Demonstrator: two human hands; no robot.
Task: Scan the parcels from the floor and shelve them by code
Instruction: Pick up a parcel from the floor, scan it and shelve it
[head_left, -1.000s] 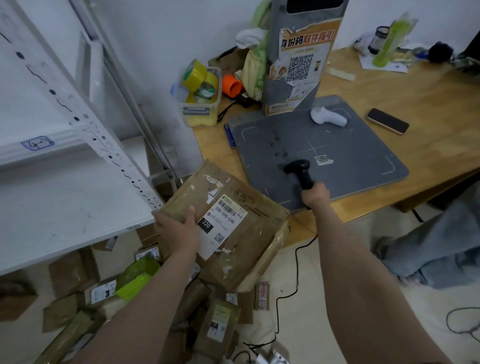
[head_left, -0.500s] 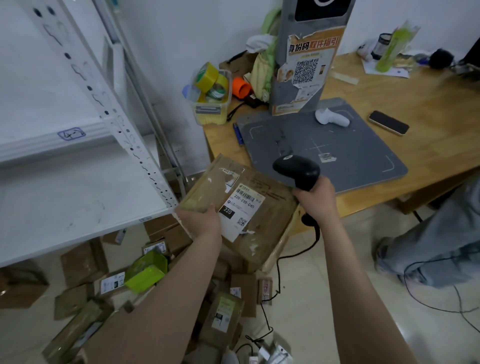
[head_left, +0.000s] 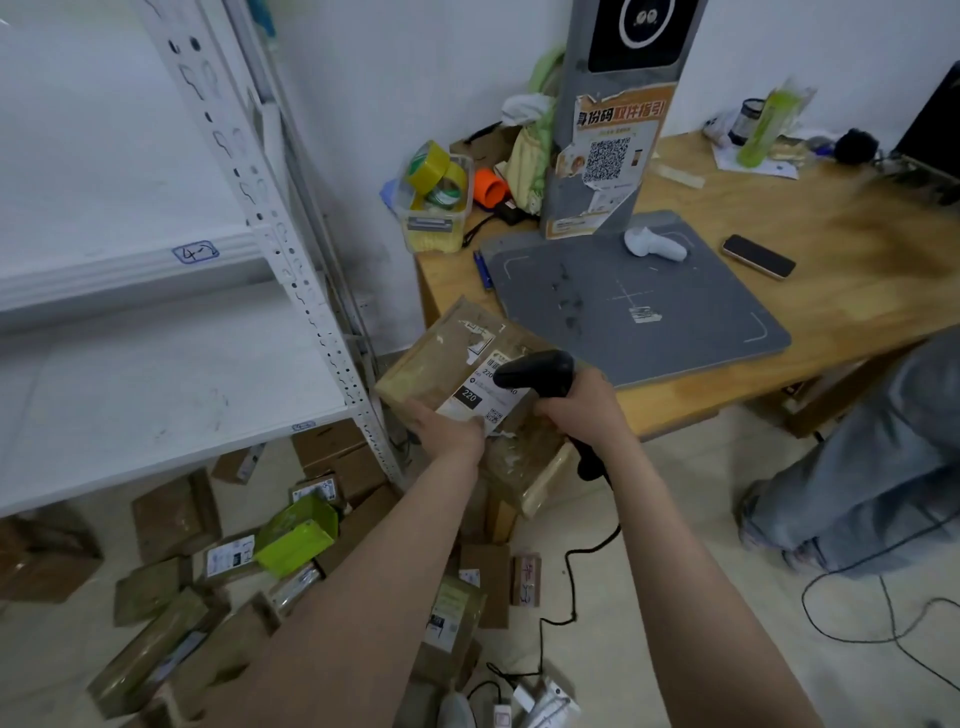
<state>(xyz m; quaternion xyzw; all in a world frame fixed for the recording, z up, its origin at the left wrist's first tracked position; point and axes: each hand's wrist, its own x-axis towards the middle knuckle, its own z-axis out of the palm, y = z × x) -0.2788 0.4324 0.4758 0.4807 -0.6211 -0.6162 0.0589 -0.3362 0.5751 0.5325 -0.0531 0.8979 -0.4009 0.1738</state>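
Note:
My left hand (head_left: 449, 431) grips the near edge of a brown cardboard parcel (head_left: 447, 353), held tilted in the air beside the table corner. Its white label (head_left: 475, 402) reads 220. My right hand (head_left: 582, 402) grips a black corded barcode scanner (head_left: 535, 371), whose head hangs just over the label. Several more brown parcels (head_left: 171, 514) and a green one (head_left: 296, 535) lie on the floor below. The white metal shelf (head_left: 156, 374) stands at left, its upper board tagged 4-2.
A wooden table (head_left: 831, 291) carries a grey scanning pad (head_left: 675, 322) with a post, a white handheld scanner (head_left: 654, 247), a phone (head_left: 758, 255) and a tub of tape rolls (head_left: 436, 202). Another person's jeans-clad legs (head_left: 862, 467) stand at right. Cables trail across the floor.
My right hand lifted the black scanner off the grey pad and brought it left over the parcel's label. The parcel rose slightly and moved closer to the table.

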